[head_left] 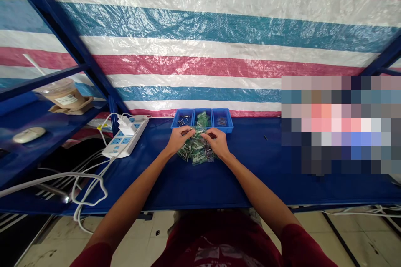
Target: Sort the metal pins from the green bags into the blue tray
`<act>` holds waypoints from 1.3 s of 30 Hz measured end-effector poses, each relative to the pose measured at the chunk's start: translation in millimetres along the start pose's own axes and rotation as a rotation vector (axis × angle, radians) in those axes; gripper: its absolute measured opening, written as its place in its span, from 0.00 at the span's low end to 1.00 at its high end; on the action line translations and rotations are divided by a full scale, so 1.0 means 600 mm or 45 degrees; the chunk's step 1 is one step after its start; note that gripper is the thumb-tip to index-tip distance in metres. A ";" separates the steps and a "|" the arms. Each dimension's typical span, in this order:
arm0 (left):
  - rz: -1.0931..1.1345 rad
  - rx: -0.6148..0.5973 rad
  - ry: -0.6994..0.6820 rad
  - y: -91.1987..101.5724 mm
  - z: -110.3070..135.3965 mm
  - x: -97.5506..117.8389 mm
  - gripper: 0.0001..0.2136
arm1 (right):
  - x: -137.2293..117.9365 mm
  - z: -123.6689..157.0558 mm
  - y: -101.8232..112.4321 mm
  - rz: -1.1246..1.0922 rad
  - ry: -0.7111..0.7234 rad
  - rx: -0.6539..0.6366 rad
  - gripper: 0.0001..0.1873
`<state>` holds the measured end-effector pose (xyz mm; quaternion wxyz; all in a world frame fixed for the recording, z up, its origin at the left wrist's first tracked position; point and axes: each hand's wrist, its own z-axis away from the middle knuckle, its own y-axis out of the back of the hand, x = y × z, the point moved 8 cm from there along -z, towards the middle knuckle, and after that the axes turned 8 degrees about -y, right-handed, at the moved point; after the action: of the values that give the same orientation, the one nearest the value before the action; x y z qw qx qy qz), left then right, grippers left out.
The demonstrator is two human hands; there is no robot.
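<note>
At the frame's centre, the left hand (181,139) and right hand (218,143) pinch opposite sides of a small, clear, green-tinted plastic bag (198,130), seemingly for control, with a heap of similar bags (198,156) just below and blue rectangular plastic trays (230,126) above, presumably for reach.

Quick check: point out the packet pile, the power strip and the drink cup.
Packet pile (198,150): head view, near its middle.
Power strip (125,140): head view, on its socket face.
Drink cup (65,99): head view, on its white label.
</note>
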<state>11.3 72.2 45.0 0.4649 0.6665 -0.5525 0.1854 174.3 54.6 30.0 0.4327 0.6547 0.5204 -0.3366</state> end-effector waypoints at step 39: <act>0.131 -0.076 0.004 -0.011 0.002 -0.009 0.17 | -0.003 -0.001 -0.002 0.063 0.101 -0.026 0.20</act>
<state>15.2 74.3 37.6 0.4752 0.6229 -0.5906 0.1934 172.8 54.7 31.4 0.4266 0.6757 0.5243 -0.2944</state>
